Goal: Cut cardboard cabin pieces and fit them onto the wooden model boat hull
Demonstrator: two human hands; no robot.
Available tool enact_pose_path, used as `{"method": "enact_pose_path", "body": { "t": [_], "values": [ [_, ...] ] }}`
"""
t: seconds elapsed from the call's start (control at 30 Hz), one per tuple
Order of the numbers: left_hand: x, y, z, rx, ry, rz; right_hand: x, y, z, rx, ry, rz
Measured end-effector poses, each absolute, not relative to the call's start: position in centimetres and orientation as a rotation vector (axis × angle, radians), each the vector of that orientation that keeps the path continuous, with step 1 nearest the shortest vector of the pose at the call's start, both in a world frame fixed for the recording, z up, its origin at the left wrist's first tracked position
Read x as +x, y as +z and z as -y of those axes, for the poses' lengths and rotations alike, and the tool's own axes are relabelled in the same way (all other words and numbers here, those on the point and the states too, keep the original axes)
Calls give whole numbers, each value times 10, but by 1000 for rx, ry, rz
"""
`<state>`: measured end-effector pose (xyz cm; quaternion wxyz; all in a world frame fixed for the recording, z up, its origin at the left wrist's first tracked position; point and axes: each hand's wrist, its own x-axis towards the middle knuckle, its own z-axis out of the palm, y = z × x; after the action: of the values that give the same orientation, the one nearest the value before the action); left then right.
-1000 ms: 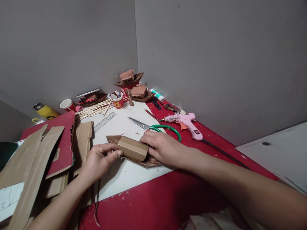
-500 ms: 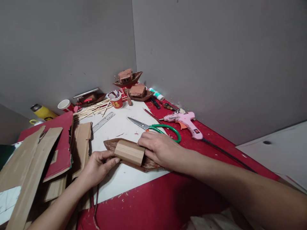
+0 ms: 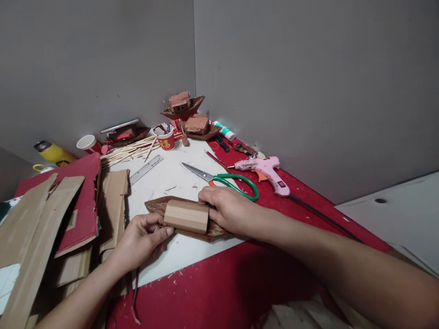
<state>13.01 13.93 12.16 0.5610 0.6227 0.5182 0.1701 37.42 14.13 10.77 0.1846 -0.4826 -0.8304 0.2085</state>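
A brown model boat [image 3: 157,204] lies on the white sheet, its pointed left end showing. Across its middle rests a curved piece of cardboard [image 3: 186,216], shaped like a roof with lengthwise folds. My left hand [image 3: 146,234] pinches the cardboard's lower left corner, thumb in front, close to the boat's side. At the other end, my right hand [image 3: 231,209] has its fingers bent around the cardboard's right edge; part of its grip is hidden, and the hand covers part of the boat's right end. Green-handled scissors [image 3: 236,183] lie just behind my right hand.
A pink glue gun [image 3: 265,171] with a black cord lies to the right. Cardboard sheets [image 3: 44,224] are piled at left. Behind are a ruler [image 3: 147,169], thin sticks [image 3: 132,153], a red paper cup [image 3: 164,137], finished model boats [image 3: 197,125] and a yellow bottle [image 3: 56,154].
The cardboard piece has turned slightly and sits more level over the boat. Both hands stay at its ends, the right one shifted a little. The view has moved slightly.
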Motion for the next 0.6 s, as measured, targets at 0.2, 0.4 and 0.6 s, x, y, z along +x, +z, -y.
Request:
{"method": "enact_pose_path", "body": {
  "t": [0.2,0.4,0.6],
  "values": [
    [131,118,-133,1479,372,-1233,373,113,-140,-1358,582,2374],
    [124,118,-135,1424,310,-1206,373,118,-140,-1367,594,2406],
    [121,125,-139,1243,355,-1156,371,122,-139,-1376,616,2425]
  ]
}}
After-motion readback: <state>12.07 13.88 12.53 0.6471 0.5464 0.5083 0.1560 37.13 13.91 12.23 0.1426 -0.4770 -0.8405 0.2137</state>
